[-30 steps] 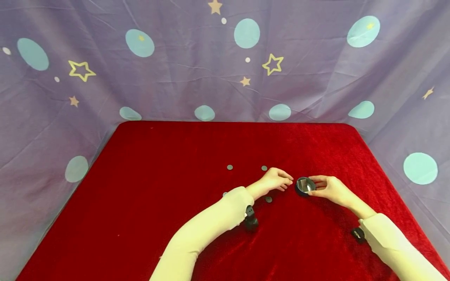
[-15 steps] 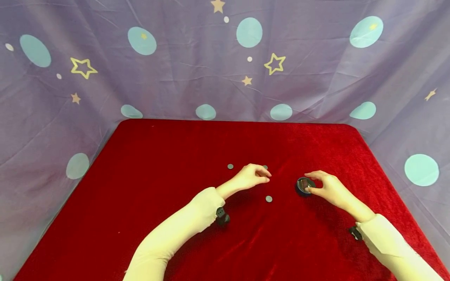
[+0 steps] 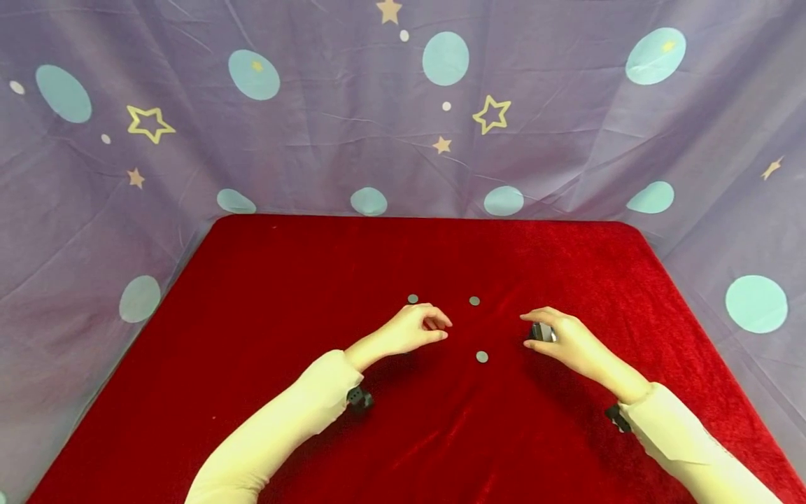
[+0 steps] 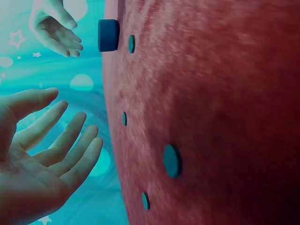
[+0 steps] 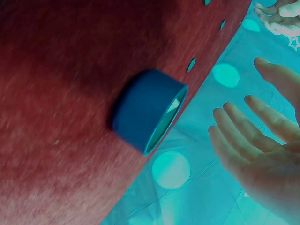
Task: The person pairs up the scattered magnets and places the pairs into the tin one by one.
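Observation:
A short dark cylinder with a shiny, glass-like top (image 5: 147,112) stands on the red cloth; I cannot tell its exact kind. My right hand (image 3: 563,339) hovers over it, fingers and thumb spread apart and touching nothing, as the right wrist view shows. In the head view that hand partly covers the cylinder (image 3: 541,332). My left hand (image 3: 409,330) is in the air over the cloth, its fingers loosely bent and holding nothing. Small flat grey discs lie near it: one beyond it (image 3: 413,299), one farther right (image 3: 474,301), one nearer (image 3: 481,357). Another disc (image 4: 172,161) shows in the left wrist view.
Red velvety cloth (image 3: 302,280) covers the table. A purple curtain with stars and dots (image 3: 352,112) hangs behind and at both sides. Small dark cameras (image 3: 359,398) are worn at the wrists.
My left hand has drawn away leftward from beside the cylinder. My right hand has let go of the cylinder and shifted slightly left above it. The cylinder and discs have stayed put.

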A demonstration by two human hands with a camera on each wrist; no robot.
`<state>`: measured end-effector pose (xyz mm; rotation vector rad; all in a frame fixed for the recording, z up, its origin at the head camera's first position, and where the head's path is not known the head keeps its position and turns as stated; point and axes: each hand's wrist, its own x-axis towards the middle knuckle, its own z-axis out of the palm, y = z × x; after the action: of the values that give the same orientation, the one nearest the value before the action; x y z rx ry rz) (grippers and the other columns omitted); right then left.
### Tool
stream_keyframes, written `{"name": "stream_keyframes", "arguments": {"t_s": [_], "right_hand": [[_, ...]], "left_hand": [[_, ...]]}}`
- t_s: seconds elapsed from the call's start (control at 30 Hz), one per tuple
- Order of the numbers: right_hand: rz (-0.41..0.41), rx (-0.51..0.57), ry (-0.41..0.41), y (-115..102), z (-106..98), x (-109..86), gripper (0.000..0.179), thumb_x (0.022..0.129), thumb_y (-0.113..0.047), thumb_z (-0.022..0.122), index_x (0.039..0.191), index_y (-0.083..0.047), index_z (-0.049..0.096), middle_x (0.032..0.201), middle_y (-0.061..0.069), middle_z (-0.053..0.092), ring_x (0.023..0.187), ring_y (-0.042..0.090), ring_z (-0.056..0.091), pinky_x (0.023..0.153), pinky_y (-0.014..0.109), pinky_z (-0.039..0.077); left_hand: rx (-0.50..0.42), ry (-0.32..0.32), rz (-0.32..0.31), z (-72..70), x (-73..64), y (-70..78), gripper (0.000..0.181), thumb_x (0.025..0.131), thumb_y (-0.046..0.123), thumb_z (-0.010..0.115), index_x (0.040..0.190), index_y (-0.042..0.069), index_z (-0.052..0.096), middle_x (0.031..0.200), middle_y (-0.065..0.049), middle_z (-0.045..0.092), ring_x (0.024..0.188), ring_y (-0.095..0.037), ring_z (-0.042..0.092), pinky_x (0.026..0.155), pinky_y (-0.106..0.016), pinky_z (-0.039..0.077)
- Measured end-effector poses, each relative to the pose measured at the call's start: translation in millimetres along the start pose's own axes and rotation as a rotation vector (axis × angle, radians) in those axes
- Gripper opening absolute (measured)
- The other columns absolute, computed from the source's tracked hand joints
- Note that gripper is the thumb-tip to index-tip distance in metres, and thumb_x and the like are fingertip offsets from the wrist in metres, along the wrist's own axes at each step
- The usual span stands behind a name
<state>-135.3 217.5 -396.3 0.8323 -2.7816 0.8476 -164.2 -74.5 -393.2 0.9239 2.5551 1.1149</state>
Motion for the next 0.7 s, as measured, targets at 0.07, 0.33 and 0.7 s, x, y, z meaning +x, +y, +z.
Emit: {"name": "stream_keyframes", "arguments": {"t_s": [0.07,0.33,0.7], "right_hand": [[-0.005,0.011,-0.010,-3,2,1.0,0.038,0.071,-0.010,0.073,0.106,0.001,0.060,0.103,0.010,0.060,0.095,0.025,0.056,0.080,0.040,0.044],[-0.038,0.041,-0.044,-12,13,5.4,0.036,0.073,-0.009,0.071,0.106,0.000,0.060,0.103,0.008,0.060,0.094,0.023,0.056,0.078,0.038,0.045],[-0.032,0.077,-0.108,-18,26,10.8,0.035,0.073,-0.008,0.070,0.105,0.002,0.059,0.101,0.013,0.060,0.086,0.026,0.057,0.072,0.039,0.048]], "left_hand": [[0.016,0.004,0.008,-1.9,-5.7,-2.5,0.018,0.081,0.011,0.063,0.097,0.003,0.064,0.091,-0.008,0.061,0.079,-0.014,0.058,0.068,-0.019,0.046],[0.021,0.021,0.012,-6.3,-23.1,-14.9,0.019,0.081,0.011,0.064,0.098,0.003,0.064,0.092,-0.007,0.060,0.083,-0.019,0.058,0.074,-0.030,0.048],[0.045,0.047,-0.002,-10.5,-42.7,-31.6,0.019,0.079,0.010,0.065,0.097,0.003,0.064,0.091,-0.006,0.059,0.086,-0.022,0.057,0.074,-0.031,0.047]]}}
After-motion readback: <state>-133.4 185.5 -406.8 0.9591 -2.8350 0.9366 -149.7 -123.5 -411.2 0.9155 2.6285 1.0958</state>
